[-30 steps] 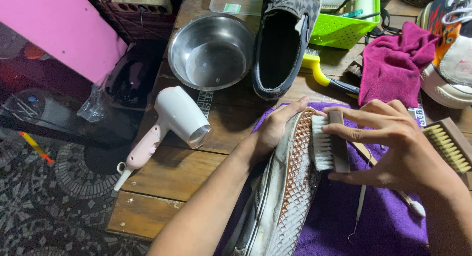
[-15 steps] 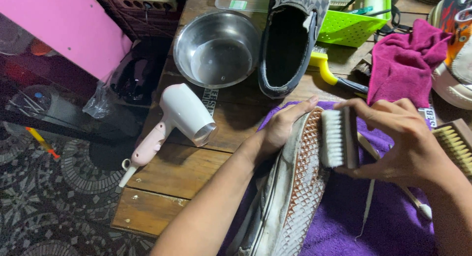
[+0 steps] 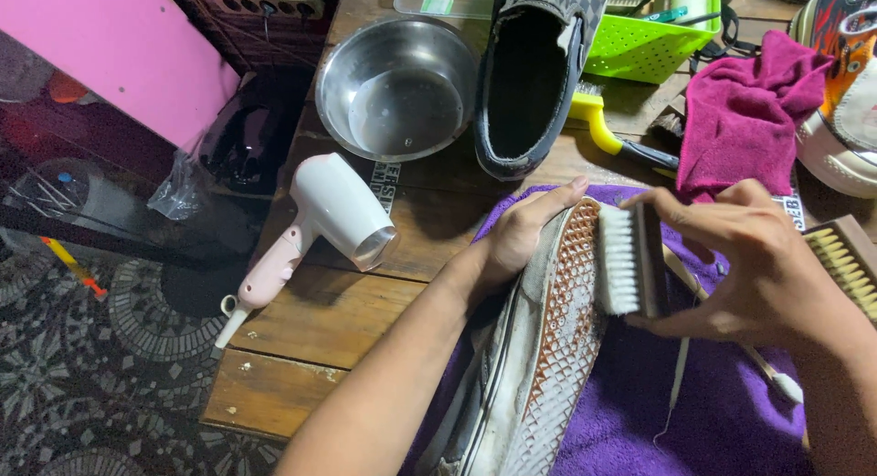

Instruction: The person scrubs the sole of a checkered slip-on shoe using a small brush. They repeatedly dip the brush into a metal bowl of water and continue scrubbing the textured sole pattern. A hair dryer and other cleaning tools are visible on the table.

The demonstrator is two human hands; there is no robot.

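Observation:
My left hand (image 3: 525, 234) grips the toe end of a sneaker (image 3: 539, 366) lying on its side, its waffle-patterned brown sole turned up and its white rubber edge facing left. My right hand (image 3: 758, 266) holds a brush (image 3: 630, 261) with white bristles and a dark wooden back; the bristles press against the sole near the toe. The sneaker rests on a purple towel (image 3: 694, 412) spread over the wooden table (image 3: 320, 330).
A steel bowl (image 3: 397, 88) with water, a dark slip-on shoe (image 3: 530, 74), a white and pink hair dryer (image 3: 320, 225), a green basket (image 3: 653, 37), a yellow-handled brush (image 3: 607, 133), a magenta cloth (image 3: 749, 111), another sneaker (image 3: 845, 92) and a second wooden brush (image 3: 845, 261) lie around.
My right hand has shifted the brush a little up along the sole toward the toe. The view has drifted slightly; my left hand keeps its grip on the sneaker.

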